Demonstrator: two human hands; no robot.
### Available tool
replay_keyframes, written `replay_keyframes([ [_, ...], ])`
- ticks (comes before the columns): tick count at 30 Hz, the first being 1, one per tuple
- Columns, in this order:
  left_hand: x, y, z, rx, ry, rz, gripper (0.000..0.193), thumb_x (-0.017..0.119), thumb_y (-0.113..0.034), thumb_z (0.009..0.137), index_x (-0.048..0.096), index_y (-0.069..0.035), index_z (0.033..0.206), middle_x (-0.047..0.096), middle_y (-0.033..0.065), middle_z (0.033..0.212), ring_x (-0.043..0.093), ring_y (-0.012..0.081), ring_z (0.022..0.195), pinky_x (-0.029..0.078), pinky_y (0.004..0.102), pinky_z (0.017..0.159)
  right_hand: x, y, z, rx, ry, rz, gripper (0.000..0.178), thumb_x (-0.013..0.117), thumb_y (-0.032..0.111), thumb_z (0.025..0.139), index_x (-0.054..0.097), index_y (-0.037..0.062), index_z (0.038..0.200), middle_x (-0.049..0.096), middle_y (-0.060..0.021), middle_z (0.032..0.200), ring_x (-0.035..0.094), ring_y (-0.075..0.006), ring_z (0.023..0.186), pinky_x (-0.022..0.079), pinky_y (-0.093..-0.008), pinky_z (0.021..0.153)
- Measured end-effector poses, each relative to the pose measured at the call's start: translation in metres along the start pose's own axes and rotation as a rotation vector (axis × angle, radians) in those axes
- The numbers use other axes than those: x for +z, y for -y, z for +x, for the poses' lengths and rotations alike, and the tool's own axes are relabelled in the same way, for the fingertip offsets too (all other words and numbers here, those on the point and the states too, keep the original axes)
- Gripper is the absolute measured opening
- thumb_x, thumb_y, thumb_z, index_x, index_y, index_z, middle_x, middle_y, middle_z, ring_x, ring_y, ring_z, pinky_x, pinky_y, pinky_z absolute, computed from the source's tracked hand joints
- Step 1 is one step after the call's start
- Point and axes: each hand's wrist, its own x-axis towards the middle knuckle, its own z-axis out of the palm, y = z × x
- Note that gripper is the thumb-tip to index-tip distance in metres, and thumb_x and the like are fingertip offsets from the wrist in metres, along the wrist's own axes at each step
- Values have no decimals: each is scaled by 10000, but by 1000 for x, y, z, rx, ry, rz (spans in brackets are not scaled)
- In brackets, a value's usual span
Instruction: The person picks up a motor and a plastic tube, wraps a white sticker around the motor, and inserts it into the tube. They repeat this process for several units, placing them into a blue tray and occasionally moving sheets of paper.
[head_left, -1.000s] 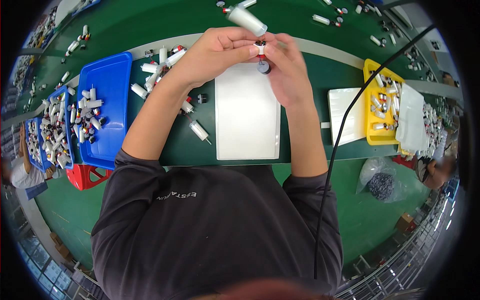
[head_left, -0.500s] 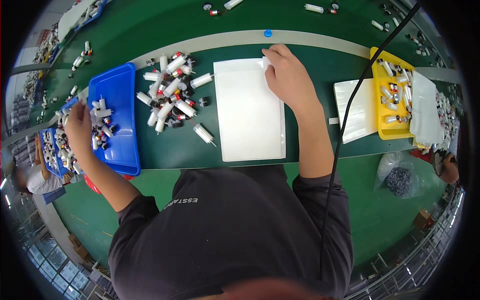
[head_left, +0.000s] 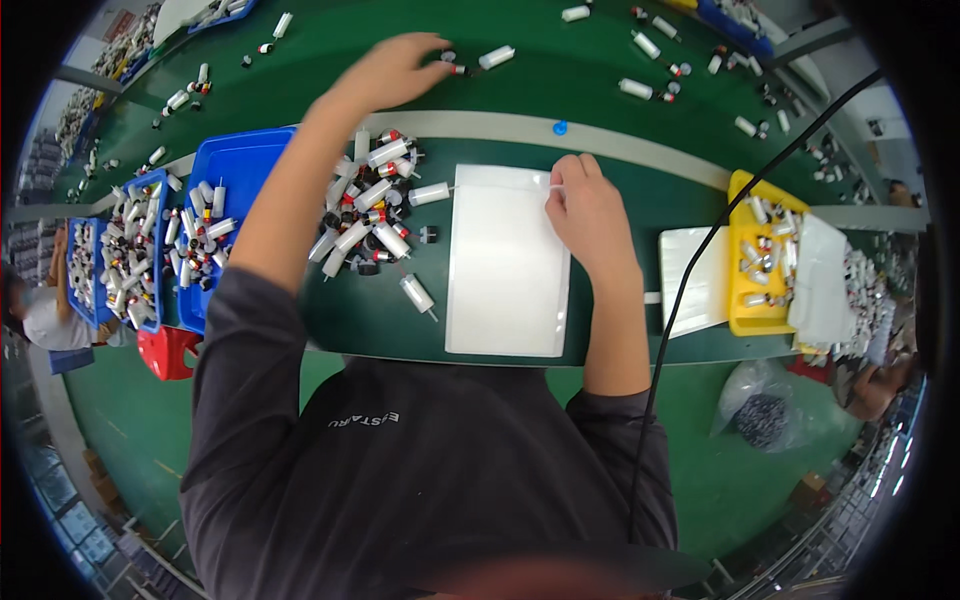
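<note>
We spread our left grip (head_left: 392, 76) wide, thumb and fingers apart, beside a grey disc (head_left: 448, 57) and a small red-and-black piece (head_left: 459, 70); whether they touch, we cannot tell. A white tube (head_left: 497, 57) lies just right of that grip. Our right grip (head_left: 590, 212) curls narrow at the white board's (head_left: 508, 280) far right corner; we cannot tell whether it closes on anything. Left of it, a heap of tubes (head_left: 372, 195) covers part of the bench (head_left: 365, 320).
</note>
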Motion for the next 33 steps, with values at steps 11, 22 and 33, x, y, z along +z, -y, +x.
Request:
replay_keyframes([
  [11, 10, -55, 13, -272, 18, -481, 351, 622, -328, 983, 590, -53, 1198, 714, 112, 1007, 686, 257, 934, 522, 387, 900, 1, -3, 6, 88, -404, 661, 68, 673, 13, 920, 621, 9, 964, 615, -53, 867, 587, -118, 753, 489, -245, 703],
  [22, -21, -146, -63, -529, 38, -1719, 412, 400, -389, 1095, 543, -63, 1301, 663, 113, 995, 659, 197, 802, 536, 316, 736, -1, 47, 23, -79, -549, 863, 1057, 767, -45, 824, 38, 78, 1579, 359, -162, 1400, 656, -229, 978, 531, -339, 882],
  [33, 26, -142, -71, -241, 301, -1459, 406, 443, -315, 1079, 509, -18, 1347, 646, 97, 1159, 601, 135, 1011, 471, 280, 908, -25, 58, 48, -3, -494, 1145, 1011, 741, -84, 818, 79, 72, 1566, 347, -215, 1413, 697, -242, 980, 580, -284, 767],
])
